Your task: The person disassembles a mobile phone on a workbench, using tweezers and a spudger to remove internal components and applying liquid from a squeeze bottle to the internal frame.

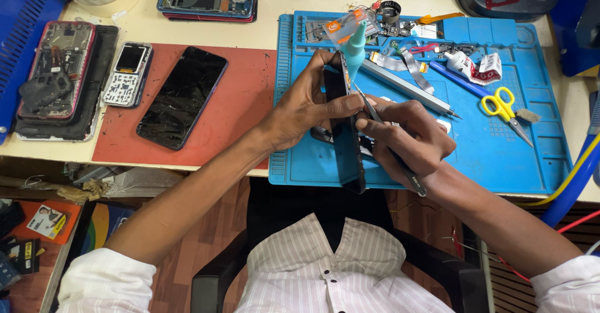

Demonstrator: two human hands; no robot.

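My left hand (pixel 306 110) grips a black smartphone (pixel 347 147) held on edge, upright over the blue work mat (pixel 500 157). My right hand (pixel 409 135) holds a thin metal tool (pixel 400 163) like a pen, its tip set against the phone's upper edge close to my left thumb. A teal bottle with a pointed nozzle (pixel 355 47) stands just behind the phone.
Yellow-handled scissors (pixel 503 108), a tube, a long grey tool and small parts lie on the mat. On the red mat (pixel 244 100) to the left rests a black phone with a cracked screen (pixel 182 95), beside a small keypad phone (pixel 127 74) and opened phones (pixel 56 69).
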